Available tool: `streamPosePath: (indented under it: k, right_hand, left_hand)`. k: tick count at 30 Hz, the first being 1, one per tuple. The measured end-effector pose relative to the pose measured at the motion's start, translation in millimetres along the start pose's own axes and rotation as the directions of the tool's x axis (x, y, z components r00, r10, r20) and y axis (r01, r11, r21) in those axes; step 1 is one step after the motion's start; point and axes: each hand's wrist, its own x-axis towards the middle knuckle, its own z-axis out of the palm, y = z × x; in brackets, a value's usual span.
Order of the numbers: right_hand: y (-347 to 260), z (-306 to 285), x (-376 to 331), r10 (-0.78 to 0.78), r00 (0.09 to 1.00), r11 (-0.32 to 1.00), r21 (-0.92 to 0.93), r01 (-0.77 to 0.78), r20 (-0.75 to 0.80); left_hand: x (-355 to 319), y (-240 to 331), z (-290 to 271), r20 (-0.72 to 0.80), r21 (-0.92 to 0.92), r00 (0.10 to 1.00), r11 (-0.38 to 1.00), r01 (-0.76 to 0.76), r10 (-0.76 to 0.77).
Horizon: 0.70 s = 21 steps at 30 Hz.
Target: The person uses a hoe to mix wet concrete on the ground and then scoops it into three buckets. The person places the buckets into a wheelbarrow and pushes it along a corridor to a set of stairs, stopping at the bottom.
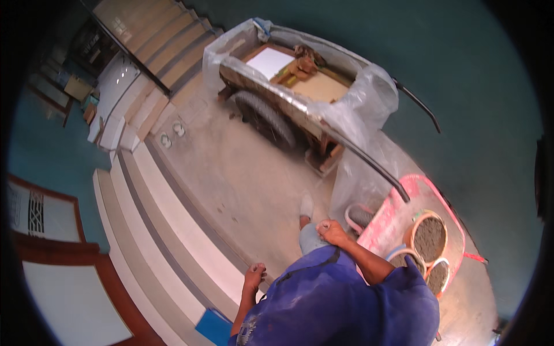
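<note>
My left hand hangs by my side above the edge of the striped steps, its fingers curled in and nothing seen in them. My right hand is held loosely closed in front of my right thigh, with no object showing in it. To its right stands a pink wheelbarrow, smeared with dried mortar. Inside the wheelbarrow are several buckets of grey mortar, among them an orange-rimmed bucket and a smaller bucket. Neither hand touches the wheelbarrow.
Ahead stands a wooden handcart lined with clear plastic, its long handle reaching back toward me. Pale steps with dark stripes run along my left. A pair of sandals lies on the concrete floor. Farther off rises a staircase.
</note>
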Motion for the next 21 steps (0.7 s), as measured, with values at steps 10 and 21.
streamPosePath:
  k: [10,21]
  right_hand:
    - [-184,-120,188,-0.126,0.979,0.951,0.262,0.166,-0.161]
    - [-215,-225,299,0.261,0.86,0.666,0.726,0.167,-0.438]
  left_hand:
    - [108,303,29,-0.062,-0.006,0.938,0.94,-0.341,0.34]
    - [191,653,157,0.334,-0.043,0.674,0.725,-0.688,0.659]
